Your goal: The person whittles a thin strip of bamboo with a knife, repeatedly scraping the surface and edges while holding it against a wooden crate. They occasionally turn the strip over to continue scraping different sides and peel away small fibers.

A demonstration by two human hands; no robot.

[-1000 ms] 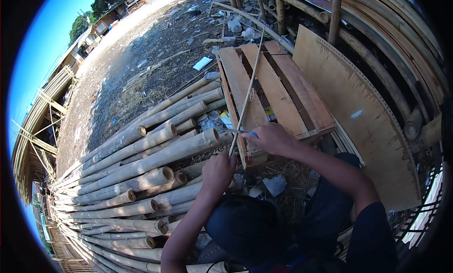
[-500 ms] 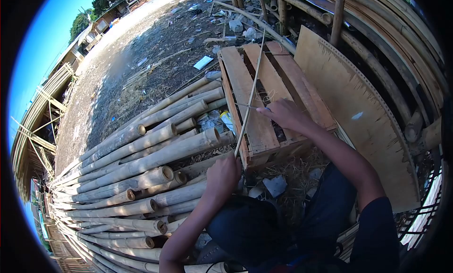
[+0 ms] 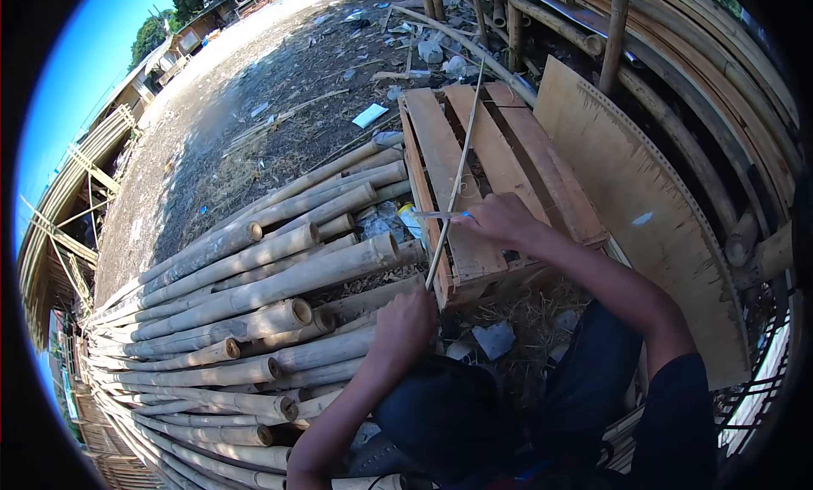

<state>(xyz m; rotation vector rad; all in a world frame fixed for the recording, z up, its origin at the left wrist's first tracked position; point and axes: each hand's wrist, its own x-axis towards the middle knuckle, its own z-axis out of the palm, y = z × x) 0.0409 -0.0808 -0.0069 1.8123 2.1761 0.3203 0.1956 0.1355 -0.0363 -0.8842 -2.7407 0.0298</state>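
A long thin bamboo strip runs slantwise over a slatted wooden crate. Its near end meets my left hand, whose fingers are closed round it. My right hand is closed on the handle of a knife, with the blade pointing left across the strip. Thin curled shavings lie on the crate slats beyond my right hand.
Many bamboo poles lie stacked at the left. A curved plywood sheet leans at the right of the crate, before a rack of poles. Litter and a white piece dot the ground. Stones lie below the crate.
My right hand has moved slightly down with the knife, whose blade now shows more broadly. The view has shifted slightly.
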